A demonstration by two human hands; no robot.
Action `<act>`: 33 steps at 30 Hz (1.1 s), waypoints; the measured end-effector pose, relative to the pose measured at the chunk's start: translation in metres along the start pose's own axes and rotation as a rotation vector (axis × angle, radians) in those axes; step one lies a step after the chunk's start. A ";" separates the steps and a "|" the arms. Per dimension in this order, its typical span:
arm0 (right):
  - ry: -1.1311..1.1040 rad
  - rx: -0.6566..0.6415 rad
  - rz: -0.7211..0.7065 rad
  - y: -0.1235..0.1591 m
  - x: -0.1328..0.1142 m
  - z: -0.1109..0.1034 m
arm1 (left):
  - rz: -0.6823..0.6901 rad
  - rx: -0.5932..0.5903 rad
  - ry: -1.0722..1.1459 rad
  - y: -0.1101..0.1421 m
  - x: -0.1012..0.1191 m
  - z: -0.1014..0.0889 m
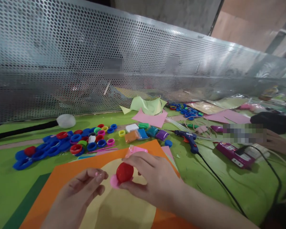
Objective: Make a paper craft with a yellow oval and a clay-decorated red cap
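A round red bottle cap (125,172) is held between the thumb and fingers of my right hand (157,178), its smooth face towards me. Flat pink modelling clay (114,182) shows at the cap's left edge; whether the two touch I cannot tell. To the left, my left hand (77,192) pinches a tiny bit of pink clay (96,174) at its fingertips. Both hands are above a pale yellow paper shape (124,213) lying on an orange sheet (54,187). A pink clay packet (137,150) lies just beyond my right hand.
Coloured bottle caps and rings (77,139) cover the left middle of the green table (193,194). Several clay packets (143,133) lie behind the orange sheet. Right of it are a corded glue gun (189,138) and a purple power strip (235,155), near another person's hand (276,141).
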State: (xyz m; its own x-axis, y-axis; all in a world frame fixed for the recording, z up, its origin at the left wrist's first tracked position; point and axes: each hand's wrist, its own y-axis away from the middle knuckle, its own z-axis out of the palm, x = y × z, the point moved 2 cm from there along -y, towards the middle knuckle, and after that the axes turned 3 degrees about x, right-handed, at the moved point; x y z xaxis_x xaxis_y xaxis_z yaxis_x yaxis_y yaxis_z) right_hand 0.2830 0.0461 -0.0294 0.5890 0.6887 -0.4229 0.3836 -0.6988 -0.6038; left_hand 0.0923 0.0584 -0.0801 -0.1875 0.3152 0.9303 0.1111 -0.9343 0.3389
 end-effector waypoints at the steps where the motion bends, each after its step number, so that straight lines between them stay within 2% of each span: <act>1: 0.001 0.017 -0.020 0.000 0.000 0.000 | -0.003 -0.004 0.017 0.000 0.000 0.000; 7: 0.021 0.048 -0.074 0.000 -0.002 0.002 | -0.007 0.086 0.064 0.005 0.001 -0.001; 12: 0.035 0.075 -0.093 0.002 -0.002 0.001 | -0.014 0.021 0.088 0.004 0.003 0.002; 18: 0.125 0.118 -0.137 0.002 -0.004 -0.004 | 0.114 -0.031 0.037 0.013 0.012 0.013; 23: 0.095 0.141 -0.185 0.002 -0.007 -0.005 | 0.139 -0.099 -0.009 0.020 0.011 0.011; 29: 0.156 0.224 -0.282 0.009 -0.012 -0.013 | 0.131 -0.241 0.133 0.024 0.011 0.011; 33: 0.217 0.272 -0.329 0.011 -0.014 -0.015 | 0.204 -0.282 0.043 0.028 0.015 0.015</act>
State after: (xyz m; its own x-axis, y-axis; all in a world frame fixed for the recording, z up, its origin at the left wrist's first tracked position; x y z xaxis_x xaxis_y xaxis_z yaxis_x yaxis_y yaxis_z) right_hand 0.2901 0.0258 -0.0199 0.6135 0.7883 -0.0468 0.3915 -0.3551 -0.8489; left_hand 0.1069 0.0390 -0.0549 -0.2311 0.1153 0.9661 -0.1219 -0.9886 0.0888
